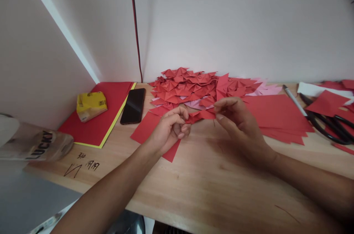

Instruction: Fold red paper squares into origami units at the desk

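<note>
Two narrow grips held a folded red paper (202, 115) at the centre of the dial: the left hand (172, 125) at its 9 o'clock end, the right hand (243, 127) at 3 o'clock. Open bench (204, 186) lay at 6 o'clock, between the forearms (118, 186), down to its front edge; at 12 o'clock, a heap of folded papers (188, 88) stood near the wall (235, 24). The left hand partly hid flat red paper (146, 126); the frame cut off a lettered container (41, 147) at 9 o'clock.

The table (193, 186) carries a phone (133, 106), folded papers (185, 88), red sheets (276, 112) and (apparently) scissors (332, 139).
</note>
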Available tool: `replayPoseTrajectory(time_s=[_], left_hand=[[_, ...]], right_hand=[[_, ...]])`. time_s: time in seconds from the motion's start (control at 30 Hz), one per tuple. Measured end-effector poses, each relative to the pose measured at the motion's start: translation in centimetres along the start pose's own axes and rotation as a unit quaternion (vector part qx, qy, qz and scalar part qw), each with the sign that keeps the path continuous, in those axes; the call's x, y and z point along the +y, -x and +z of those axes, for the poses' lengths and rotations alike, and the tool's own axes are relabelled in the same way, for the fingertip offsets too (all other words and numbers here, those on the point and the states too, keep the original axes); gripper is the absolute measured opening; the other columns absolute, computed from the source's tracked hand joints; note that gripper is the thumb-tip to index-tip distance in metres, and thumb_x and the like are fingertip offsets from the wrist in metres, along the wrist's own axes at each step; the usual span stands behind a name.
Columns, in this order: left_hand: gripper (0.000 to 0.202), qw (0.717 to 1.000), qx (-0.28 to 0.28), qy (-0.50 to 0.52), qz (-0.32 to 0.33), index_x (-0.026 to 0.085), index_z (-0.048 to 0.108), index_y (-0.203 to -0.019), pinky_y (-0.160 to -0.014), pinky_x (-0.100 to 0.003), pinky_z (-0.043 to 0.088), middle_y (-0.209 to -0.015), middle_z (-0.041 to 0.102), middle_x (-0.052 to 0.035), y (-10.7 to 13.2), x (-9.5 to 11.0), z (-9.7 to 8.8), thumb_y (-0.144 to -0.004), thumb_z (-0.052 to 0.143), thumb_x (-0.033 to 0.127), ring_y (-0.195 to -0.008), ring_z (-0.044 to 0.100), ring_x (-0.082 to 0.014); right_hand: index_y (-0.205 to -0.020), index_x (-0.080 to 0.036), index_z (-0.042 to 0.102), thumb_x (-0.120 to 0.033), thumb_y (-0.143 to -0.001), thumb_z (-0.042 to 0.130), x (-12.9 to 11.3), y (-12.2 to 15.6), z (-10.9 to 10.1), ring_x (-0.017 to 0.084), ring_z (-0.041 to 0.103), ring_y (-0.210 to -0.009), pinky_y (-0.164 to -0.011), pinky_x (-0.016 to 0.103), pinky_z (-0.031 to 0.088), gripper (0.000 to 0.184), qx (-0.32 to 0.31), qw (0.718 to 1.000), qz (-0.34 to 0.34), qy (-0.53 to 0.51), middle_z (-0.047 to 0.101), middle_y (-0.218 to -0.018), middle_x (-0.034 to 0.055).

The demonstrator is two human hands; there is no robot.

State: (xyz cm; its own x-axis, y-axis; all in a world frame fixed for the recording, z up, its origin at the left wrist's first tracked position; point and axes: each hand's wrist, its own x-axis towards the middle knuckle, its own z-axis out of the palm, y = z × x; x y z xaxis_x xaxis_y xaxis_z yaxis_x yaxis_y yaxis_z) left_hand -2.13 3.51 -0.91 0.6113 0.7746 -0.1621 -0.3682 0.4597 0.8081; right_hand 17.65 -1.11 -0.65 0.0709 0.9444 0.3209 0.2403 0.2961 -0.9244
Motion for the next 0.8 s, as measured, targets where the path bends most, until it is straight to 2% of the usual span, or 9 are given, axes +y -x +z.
replayPoseTrajectory(time_s=[0.23,0.4,0.6,0.7,0.8], left_hand=[[0.011,0.996,-0.030,0.073,-0.046,0.016,0.052,-0.078,-0.047,-0.020,0.028,-0.055,0.045,0.0024,-0.1,0.2,-0.1,-0.073,0.047,0.008,-0.043,0.039,-0.0061],[0.014,0.991,-0.028,0.112,-0.068,0.016,0.052,-0.077,-0.046,-0.020,0.030,-0.053,0.042,0.0022,-0.2,0.4,-0.1,-0.074,0.043,0.006,-0.041,0.038,-0.0071],[0.013,0.989,-0.034,0.121,-0.082,0.017,0.051,-0.077,-0.045,-0.020,0.030,-0.053,0.042,0.0029,-0.2,0.3,-0.2,-0.074,0.044,0.007,-0.041,0.038,-0.0069],[0.010,0.993,-0.026,0.068,-0.089,0.017,0.050,-0.078,-0.045,-0.019,0.029,-0.054,0.044,0.0030,-0.3,0.1,0.0,-0.072,0.047,0.010,-0.043,0.039,-0.0068],[0.006,0.994,0.025,-0.094,-0.048,0.018,0.050,-0.080,-0.044,-0.020,0.027,-0.055,0.048,0.0032,-0.1,0.0,0.7,-0.076,0.049,0.015,-0.044,0.040,-0.0075]], right_hand=[[-0.111,-0.027,0.058,-0.022,-0.094,0.051,1.3,0.0,-0.1,0.023,0.059,-0.105,-0.088,0.039,0.050,0.019,-0.104,0.994,-0.003,0.023,0.061,-0.113,0.0072],[-0.106,-0.027,0.061,-0.025,-0.094,0.055,2.0,-0.1,0.1,0.021,0.060,-0.110,-0.093,0.038,0.051,0.013,-0.116,0.992,-0.037,-0.005,0.063,-0.115,0.0057],[-0.110,-0.027,0.059,-0.019,-0.091,0.057,1.9,0.0,0.2,0.021,0.060,-0.116,-0.099,0.039,0.050,0.021,-0.133,0.989,-0.028,-0.054,0.063,-0.119,0.0058],[-0.105,-0.026,0.062,-0.023,-0.092,0.058,1.6,-0.1,0.0,0.019,0.064,-0.104,-0.092,0.036,0.051,0.015,-0.123,0.991,-0.019,-0.040,0.066,-0.109,0.0044],[-0.095,-0.024,0.065,-0.030,-0.094,0.057,1.2,-0.2,-0.2,0.017,0.062,-0.085,-0.078,0.032,0.051,0.009,-0.099,0.995,0.004,-0.001,0.066,-0.091,0.0022]])
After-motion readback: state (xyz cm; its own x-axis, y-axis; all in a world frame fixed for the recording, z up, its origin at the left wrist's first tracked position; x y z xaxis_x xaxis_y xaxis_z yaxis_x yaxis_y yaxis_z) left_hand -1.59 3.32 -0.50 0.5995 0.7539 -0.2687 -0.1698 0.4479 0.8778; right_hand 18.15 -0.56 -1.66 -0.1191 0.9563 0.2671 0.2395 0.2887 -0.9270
